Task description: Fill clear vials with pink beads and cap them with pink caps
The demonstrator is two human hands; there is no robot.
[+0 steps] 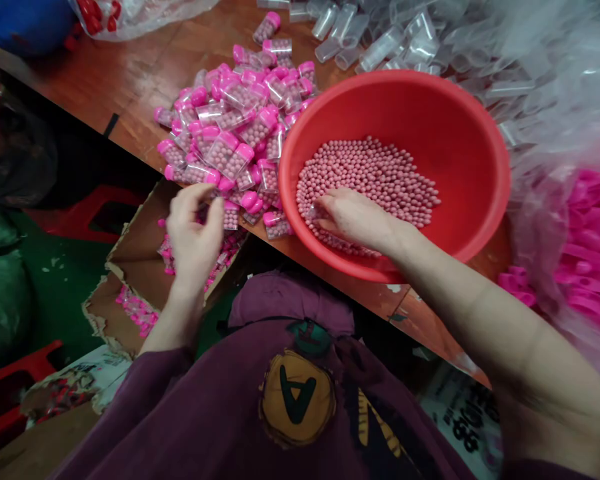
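A red plastic basin [480, 140] on the wooden table holds a layer of small pink beads [375, 173]. My right hand [353, 217] reaches into the basin and rests on the beads, fingers curled round a small clear container that is mostly hidden. My left hand [195, 230] hovers at the table's near edge, fingers pinched loosely, beside a pile of clear bottles with pink caps [235, 127] filled with beads. What the left fingers hold, if anything, is not clear.
Empty clear bottles [380, 40] lie at the back in a plastic bag. A bag of loose pink caps [585, 247] sits at the right. Below the table edge, a torn cardboard box [140, 247] holds filled bottles. Red stools [87, 210] stand on the green floor at the left.
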